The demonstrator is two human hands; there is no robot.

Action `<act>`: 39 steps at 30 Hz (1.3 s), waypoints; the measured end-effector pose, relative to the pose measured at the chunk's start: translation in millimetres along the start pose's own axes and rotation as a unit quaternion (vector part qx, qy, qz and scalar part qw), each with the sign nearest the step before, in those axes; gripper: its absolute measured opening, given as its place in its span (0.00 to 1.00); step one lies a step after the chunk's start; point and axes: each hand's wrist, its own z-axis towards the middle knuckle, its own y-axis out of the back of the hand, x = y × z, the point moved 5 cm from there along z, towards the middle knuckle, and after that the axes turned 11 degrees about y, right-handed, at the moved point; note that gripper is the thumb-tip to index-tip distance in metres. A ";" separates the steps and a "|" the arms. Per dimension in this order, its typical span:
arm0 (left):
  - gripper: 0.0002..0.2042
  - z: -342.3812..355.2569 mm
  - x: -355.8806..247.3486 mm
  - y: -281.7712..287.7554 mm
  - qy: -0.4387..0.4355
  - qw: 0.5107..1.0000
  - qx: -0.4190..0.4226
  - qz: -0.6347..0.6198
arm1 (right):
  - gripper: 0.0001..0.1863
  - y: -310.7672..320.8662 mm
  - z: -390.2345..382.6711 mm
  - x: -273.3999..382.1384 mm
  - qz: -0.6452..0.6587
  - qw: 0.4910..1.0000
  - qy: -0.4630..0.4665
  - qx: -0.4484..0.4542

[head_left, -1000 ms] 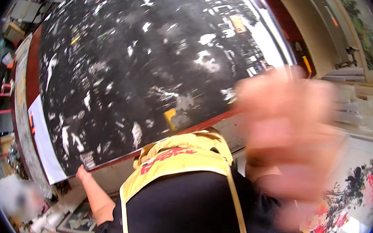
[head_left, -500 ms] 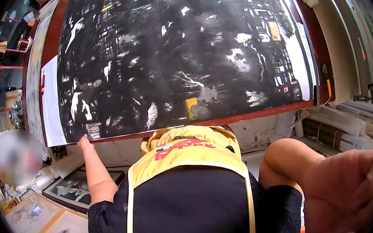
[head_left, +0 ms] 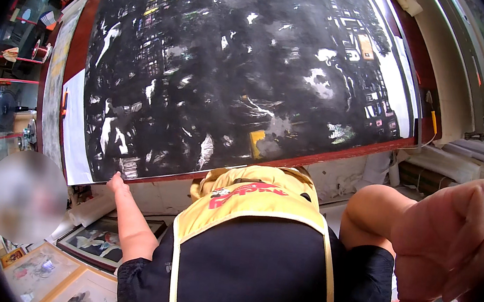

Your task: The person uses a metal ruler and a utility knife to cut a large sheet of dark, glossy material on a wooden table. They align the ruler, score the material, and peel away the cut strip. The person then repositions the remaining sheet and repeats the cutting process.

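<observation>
A large dark painting (head_left: 201, 88) with white, grey and small coloured patches lies flat on a red table (head_left: 82, 40). My left hand (head_left: 117, 183) is at the table's near edge, by the painting's lower left corner. Its small fingers look bent over that edge. White paper (head_left: 73, 127) borders the painting beside it. My right hand (head_left: 442, 243) is raised close to the camera at the far right, palm showing and fingers curled. The fingertips run into the dark rim, so anything in them is hidden. A yellow apron (head_left: 254, 205) covers my front.
Beyond the table's right end are a yellow-handled tool (head_left: 434, 121) and rolled papers (head_left: 453, 164). Framed pictures (head_left: 99, 242) lie at the lower left, near a blurred round patch (head_left: 26, 196). An orange-and-black pen-like thing (head_left: 65, 102) rests on the left paper strip.
The table and painting have shifted slightly right in the view. My right hand's fingers have shifted a little and look more curled. My left hand stays at the same edge.
</observation>
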 end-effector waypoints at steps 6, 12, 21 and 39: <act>0.19 -5.2 -3.0 2.5 -0.007 1.000 0.015 -0.003 | 0.22 2.7 -2.7 -0.1 0.022 1.000 -0.007 -0.007; 0.18 -8.8 1.8 -3.3 0.010 1.000 0.025 -0.016 | 0.22 -0.1 -1.3 0.1 0.032 0.999 -0.013 -0.006; 0.17 7.2 -0.1 0.6 -0.015 0.999 0.037 -0.019 | 0.22 -1.3 -3.3 1.5 0.083 0.996 -0.026 -0.002; 0.25 -32.8 -4.4 -0.2 -0.024 0.996 -0.048 0.072 | 0.19 193.5 -194.3 -114.6 -0.388 0.773 -0.499 0.056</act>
